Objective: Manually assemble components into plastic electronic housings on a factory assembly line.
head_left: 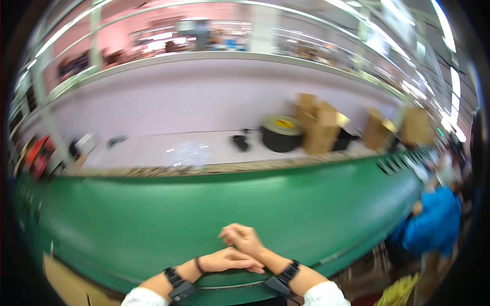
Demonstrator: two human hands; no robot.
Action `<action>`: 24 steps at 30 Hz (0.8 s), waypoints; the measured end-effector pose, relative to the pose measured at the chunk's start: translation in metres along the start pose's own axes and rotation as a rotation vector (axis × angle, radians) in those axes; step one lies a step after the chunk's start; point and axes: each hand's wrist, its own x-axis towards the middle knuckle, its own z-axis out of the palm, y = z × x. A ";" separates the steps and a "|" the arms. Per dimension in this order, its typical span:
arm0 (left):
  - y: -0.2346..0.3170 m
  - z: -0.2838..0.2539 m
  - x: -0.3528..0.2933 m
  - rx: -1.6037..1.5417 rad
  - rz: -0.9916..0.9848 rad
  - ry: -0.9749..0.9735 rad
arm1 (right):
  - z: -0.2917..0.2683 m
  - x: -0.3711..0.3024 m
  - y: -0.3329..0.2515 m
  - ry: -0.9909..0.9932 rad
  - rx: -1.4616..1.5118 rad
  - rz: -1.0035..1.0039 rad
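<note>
My left hand (230, 259) rests near the front edge of the green work surface (153, 209), its fingers stretched out to the right against my right wrist. Just beyond it, my right hand (242, 238) points to the left with its fingers curled in loosely. The two forearms cross where the hands meet. No object shows in either hand. A black strapped device (178, 284) sits on my left wrist beside a dark bracelet (198, 264), and another black strapped device (283, 278) is on my right wrist.
Behind the green surface, a ledge holds a clear plastic bag (188, 154), small black parts (240, 142), a large black roll (282, 133) and open cardboard boxes (319, 127). A person in blue (433, 222) sits at the right. A cardboard box (71, 283) stands at the lower left.
</note>
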 end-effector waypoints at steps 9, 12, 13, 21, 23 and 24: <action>0.009 -0.120 -0.022 0.428 0.239 1.015 | -0.006 0.018 -0.007 0.251 -0.010 0.054; 0.024 -0.171 -0.009 1.166 0.097 1.354 | -0.010 0.016 -0.008 0.217 -0.060 0.073; 0.029 -0.183 -0.002 1.217 -0.111 1.435 | -0.011 0.014 -0.009 0.216 -0.073 0.066; 0.030 -0.265 0.009 1.391 -0.320 1.626 | -0.006 0.012 -0.010 0.179 -0.154 0.110; 0.037 -0.272 0.028 1.526 -0.263 1.437 | -0.011 0.010 -0.013 0.220 -0.150 0.135; 0.038 -0.274 0.035 1.599 -0.243 1.386 | -0.015 0.009 -0.015 0.222 -0.167 0.134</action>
